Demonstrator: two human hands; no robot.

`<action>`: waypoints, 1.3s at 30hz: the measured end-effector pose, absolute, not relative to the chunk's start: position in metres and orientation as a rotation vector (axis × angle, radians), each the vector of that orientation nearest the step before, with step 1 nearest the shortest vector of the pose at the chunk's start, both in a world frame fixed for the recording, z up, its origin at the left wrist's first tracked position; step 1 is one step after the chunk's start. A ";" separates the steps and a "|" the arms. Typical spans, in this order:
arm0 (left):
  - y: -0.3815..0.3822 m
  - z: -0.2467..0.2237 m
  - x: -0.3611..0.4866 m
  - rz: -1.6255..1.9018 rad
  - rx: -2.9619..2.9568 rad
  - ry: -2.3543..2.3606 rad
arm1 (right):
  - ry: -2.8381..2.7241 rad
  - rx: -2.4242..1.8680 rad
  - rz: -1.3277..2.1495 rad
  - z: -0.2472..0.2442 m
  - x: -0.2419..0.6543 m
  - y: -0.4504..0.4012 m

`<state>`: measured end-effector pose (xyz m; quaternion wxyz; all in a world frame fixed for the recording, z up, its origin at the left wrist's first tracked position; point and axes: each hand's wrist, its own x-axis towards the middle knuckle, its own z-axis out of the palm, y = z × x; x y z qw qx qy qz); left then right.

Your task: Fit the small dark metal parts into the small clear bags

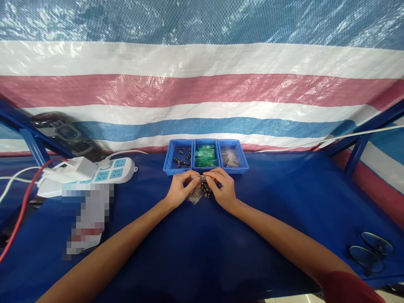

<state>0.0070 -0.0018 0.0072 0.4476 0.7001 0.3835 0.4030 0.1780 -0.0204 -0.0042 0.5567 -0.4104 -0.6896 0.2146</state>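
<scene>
Left hand (181, 189) and right hand (224, 189), thumbs and fingertips pinched on small bag (203, 179), beside loose screws (206, 191), near bins (178, 171).

Bright, diffuse light fills the scene, its source out of view. Broken white glare flecks the striped woven tarpaulin (202, 90) from 10 to 2 o'clock. A soft sheen lightens the blue tabletop (299, 189) between 3 and 4 o'clock; toward 6 o'clock it sinks into dark shade. The eyeglasses (375, 248) at 4 o'clock are dim and soft-edged. Wide-angle distortion stretches both forearms outward toward 8 and 4 o'clock and bows the tarpaulin's stripes. Pixelation hides the surface of a flat object (91, 219) at 8 o'clock. Near center, detail between the left hand (180, 190) and right hand (223, 190) is too small to resolve.
</scene>
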 end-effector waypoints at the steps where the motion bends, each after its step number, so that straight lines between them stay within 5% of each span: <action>1: -0.002 0.007 0.007 0.993 1.734 0.952 | -1.630 -0.973 0.507 -0.004 0.178 -0.020; 39: -0.001 0.009 0.007 0.838 1.786 0.843 | -1.651 -0.896 0.333 -0.005 0.180 -0.023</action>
